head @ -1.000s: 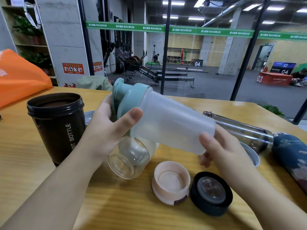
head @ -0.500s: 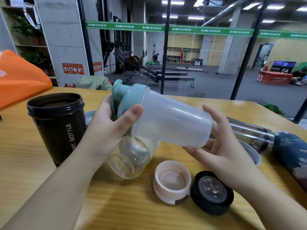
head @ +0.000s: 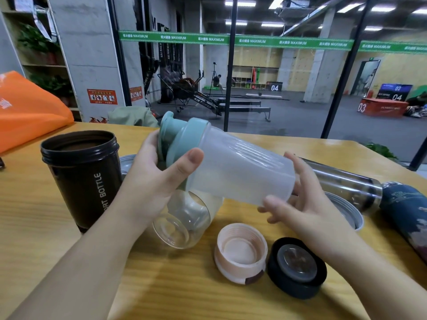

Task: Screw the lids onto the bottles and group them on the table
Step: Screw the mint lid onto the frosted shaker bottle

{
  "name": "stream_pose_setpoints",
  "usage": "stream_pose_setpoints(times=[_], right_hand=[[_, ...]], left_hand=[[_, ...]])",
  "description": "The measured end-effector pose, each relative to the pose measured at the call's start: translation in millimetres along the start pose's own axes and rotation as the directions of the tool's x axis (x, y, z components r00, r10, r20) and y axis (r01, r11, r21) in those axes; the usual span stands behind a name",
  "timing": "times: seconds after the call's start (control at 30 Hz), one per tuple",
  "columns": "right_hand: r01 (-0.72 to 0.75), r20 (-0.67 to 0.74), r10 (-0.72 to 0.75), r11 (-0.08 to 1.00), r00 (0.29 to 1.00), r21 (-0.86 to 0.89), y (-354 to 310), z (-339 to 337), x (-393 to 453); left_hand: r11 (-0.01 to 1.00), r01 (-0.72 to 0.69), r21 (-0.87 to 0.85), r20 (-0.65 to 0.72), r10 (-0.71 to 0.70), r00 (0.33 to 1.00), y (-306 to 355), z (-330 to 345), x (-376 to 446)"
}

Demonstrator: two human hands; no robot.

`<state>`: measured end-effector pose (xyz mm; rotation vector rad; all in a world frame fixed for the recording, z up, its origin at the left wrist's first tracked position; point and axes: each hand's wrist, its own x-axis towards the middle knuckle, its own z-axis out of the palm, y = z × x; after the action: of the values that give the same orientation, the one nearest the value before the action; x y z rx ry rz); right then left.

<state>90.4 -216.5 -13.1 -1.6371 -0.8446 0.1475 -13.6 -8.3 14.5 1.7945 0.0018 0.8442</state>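
A frosted plastic bottle is held tilted above the table, its teal lid pointing up and left. My left hand grips the lid, thumb across its rim. Round the bottle's base sits my right hand, thumb in front and fingers behind. An open black sport bottle stands at the left. A clear jar lies on its side under the frosted bottle. A pink lid and a black lid rest upside down near the front.
On the wooden table a steel bottle and a blue patterned bottle lie at the right, with a metal lid beside them. Another metal lid shows behind my left hand. An orange bag lies far left.
My right hand let go of the bottle's base, spread its fingers, and now has thumb and fingers round it again. The left hand stays on the teal lid.
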Motion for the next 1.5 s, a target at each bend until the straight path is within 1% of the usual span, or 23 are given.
stream_pose_setpoints(times=[0.07, 0.17, 0.3, 0.43, 0.53, 0.63, 0.77, 0.87, 1.1, 1.2, 1.27, 1.33, 1.37, 1.43, 1.5], right_hand=[[0.063, -0.006, -0.063, 0.996, 0.998, -0.065, -1.6, -0.2, -2.9], [0.095, -0.005, -0.095, 0.995, 0.995, -0.033, -3.4, -1.7, -2.8], [0.074, -0.018, -0.076, 0.995, 0.997, -0.067, -2.5, -4.9, -3.0], [0.063, -0.057, -0.064, 0.998, 0.996, -0.028, -5.8, -5.2, -3.3], [0.05, -0.049, -0.051, 0.998, 0.997, -0.024, -8.1, -4.2, -4.8], [0.033, -0.048, -0.034, 0.999, 0.998, -0.03, -9.2, -3.8, -5.4], [0.0, -0.056, 0.0, 1.0, 0.998, 0.003, -7.9, -5.4, -3.0], [-0.015, -0.045, 0.015, 1.0, 0.999, 0.006, -7.7, -6.3, -1.4], [-0.038, -0.053, 0.038, 0.999, 0.998, 0.0, -7.7, -6.7, -0.4], [-0.045, -0.033, 0.046, 0.998, 0.998, 0.049, -4.2, -5.8, -0.1], [-0.074, 0.006, 0.074, 0.987, 0.997, 0.141, -1.9, -4.4, 0.4], [-0.068, 0.019, 0.066, 0.977, 0.998, 0.201, -2.8, -3.1, 0.5], [-0.042, 0.007, 0.041, 0.98, 0.999, 0.194, -3.7, -2.7, -0.1], [0.04, -0.041, -0.036, 0.994, 0.999, 0.102, -6.7, -3.0, -2.9], [0.143, -0.044, -0.147, 0.985, 0.988, -0.093, -8.7, -4.1, -6.1]], left_hand=[[1.0, 0.005, 0.006, -0.013, -0.005, 1.0, -0.9, 1.0, 0.4], [1.0, 0.016, -0.021, -0.016, -0.016, 1.0, -0.9, 1.3, 1.0], [0.999, 0.018, -0.03, 0.003, -0.018, 1.0, -1.5, -1.3, 1.6], [0.999, -0.005, -0.051, 0.042, 0.007, 0.999, -1.8, -2.1, 1.1], [0.997, -0.005, -0.075, 0.08, 0.011, 0.997, 0.3, -1.8, -0.7], [0.994, 0.014, -0.11, 0.105, -0.003, 0.994, 0.7, -1.3, -1.1], [0.981, 0.066, -0.182, 0.126, -0.043, 0.991, -2.3, 0.4, 0.3], [0.973, 0.071, -0.22, 0.138, -0.041, 0.99, -2.7, 0.3, 1.2], [0.98, 0.052, -0.193, 0.127, -0.028, 0.991, -3.0, 0.4, 1.0], [0.982, 0.023, -0.188, 0.085, -0.007, 0.996, -2.7, 1.6, 1.1], [0.981, 0.01, -0.192, 0.054, 0.0, 0.999, -2.9, 3.4, 1.5], [0.975, 0.02, -0.221, 0.036, -0.013, 0.999, -3.8, 4.9, 1.7], [0.972, 0.026, -0.235, 0.032, -0.019, 0.999, -4.2, 5.0, 1.5], [0.973, 0.017, -0.232, 0.016, -0.014, 1.0, -3.7, 5.1, 0.9], [0.981, -0.005, -0.192, 0.001, 0.005, 1.0, -2.5, 6.2, -0.2]])
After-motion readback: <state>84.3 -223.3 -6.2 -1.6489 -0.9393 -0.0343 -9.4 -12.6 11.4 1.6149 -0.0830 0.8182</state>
